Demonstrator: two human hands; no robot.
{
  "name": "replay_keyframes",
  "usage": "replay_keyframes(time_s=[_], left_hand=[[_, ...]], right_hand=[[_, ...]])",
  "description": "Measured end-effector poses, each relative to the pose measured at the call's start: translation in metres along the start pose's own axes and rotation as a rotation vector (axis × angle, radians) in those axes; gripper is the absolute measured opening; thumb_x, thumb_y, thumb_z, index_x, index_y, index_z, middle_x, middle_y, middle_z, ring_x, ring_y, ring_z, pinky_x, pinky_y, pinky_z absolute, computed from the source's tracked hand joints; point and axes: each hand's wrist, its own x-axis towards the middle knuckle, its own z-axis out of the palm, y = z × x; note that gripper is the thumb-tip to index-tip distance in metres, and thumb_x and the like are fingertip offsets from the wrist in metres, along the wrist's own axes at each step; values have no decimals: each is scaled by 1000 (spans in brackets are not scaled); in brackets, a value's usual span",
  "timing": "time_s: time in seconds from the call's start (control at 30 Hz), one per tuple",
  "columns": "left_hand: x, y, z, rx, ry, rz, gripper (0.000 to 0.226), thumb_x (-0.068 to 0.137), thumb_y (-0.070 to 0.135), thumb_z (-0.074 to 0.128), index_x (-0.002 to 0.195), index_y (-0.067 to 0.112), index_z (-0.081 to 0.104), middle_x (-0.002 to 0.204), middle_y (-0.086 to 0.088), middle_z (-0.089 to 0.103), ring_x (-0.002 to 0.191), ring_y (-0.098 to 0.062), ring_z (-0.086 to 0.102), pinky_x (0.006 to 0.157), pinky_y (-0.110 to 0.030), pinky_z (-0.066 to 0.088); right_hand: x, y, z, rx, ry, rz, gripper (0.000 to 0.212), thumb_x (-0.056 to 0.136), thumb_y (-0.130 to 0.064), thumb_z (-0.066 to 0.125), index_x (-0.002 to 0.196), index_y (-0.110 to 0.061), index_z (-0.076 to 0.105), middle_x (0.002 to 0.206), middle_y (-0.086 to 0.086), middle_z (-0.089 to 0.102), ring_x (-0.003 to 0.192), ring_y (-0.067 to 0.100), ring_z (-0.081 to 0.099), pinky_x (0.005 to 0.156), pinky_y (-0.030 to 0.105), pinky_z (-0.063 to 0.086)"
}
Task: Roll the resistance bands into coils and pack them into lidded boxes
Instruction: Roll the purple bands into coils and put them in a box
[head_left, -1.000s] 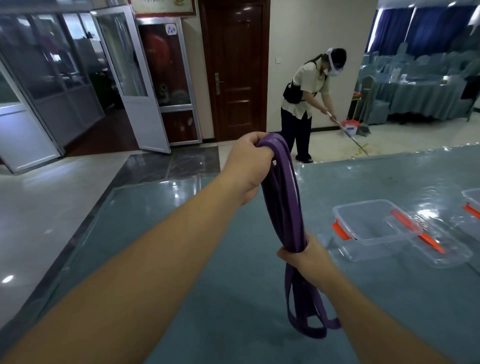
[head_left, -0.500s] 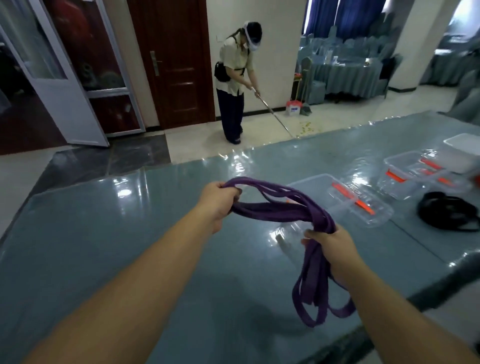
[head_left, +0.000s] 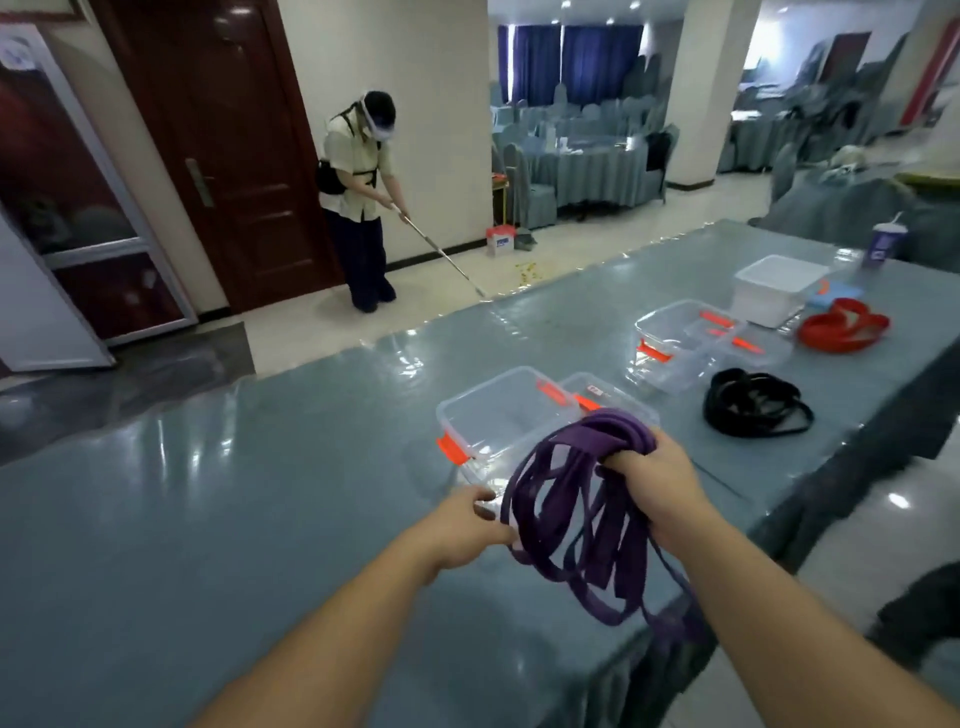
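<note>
A purple resistance band (head_left: 576, 499) hangs in several loose loops over the near edge of the blue-grey table (head_left: 208, 519). My right hand (head_left: 657, 488) grips the bunched top of the loops. My left hand (head_left: 467, 525) pinches one strand at the left side of the bundle. Just behind the band stands an open clear box (head_left: 498, 415) with orange clips, its lid (head_left: 608, 397) lying beside it.
Farther right sit a second clear box (head_left: 680, 338), a white lidded box (head_left: 776, 288), a black band (head_left: 753, 402), a red band (head_left: 841, 327) and a purple cup (head_left: 885, 244). A person (head_left: 361, 202) sweeps the floor beyond the table. The table's edge runs close on my right.
My left hand dropped from the raised end of the band to the left side of the bundle. The band now hangs as loose loops from my right hand. My view swung right.
</note>
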Motion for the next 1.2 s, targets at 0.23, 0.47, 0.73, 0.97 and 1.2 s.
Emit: replay_keyframes(time_s=[0.23,0.47,0.73,0.97,1.2], left_hand=[[30,57,75,53,18,191,100,77,37,84,159,36,28,163,6,34,147,-10,38,112,-36,43],[63,71,127,203,-77,266,120,69,55,89,162,42,16,167,12,25,150,-13,35,122,-40,36],[110,67,139,4,-100,295,79,76,21,85,142,39,44,125,10,65,102,-4,68,90,-26,58],[144,47,108,110,54,221,35,76,31,62,108,46,57,93,12,68,81,-10,67,77,-36,59],[152,20,61,318,197,82,32,82,41,58,114,36,61,102,8,71,93,-23,68,80,-37,57]], right_hand=[[13,19,-73,-329,-50,-75,31,84,0,71,97,-27,66,87,6,73,71,20,62,67,33,51],[34,44,-107,-475,-90,-55,23,83,-10,73,94,-29,66,83,-1,71,73,23,67,70,38,55],[83,48,-101,-667,-137,-63,25,81,-13,71,96,-32,63,84,-5,70,76,19,66,73,39,56],[136,50,-77,-999,-272,-140,30,81,-21,63,105,-38,63,90,-12,70,83,15,66,75,39,57],[187,61,-21,-1422,-586,-266,25,79,-17,52,98,-33,55,88,-7,64,79,23,63,64,34,46]])
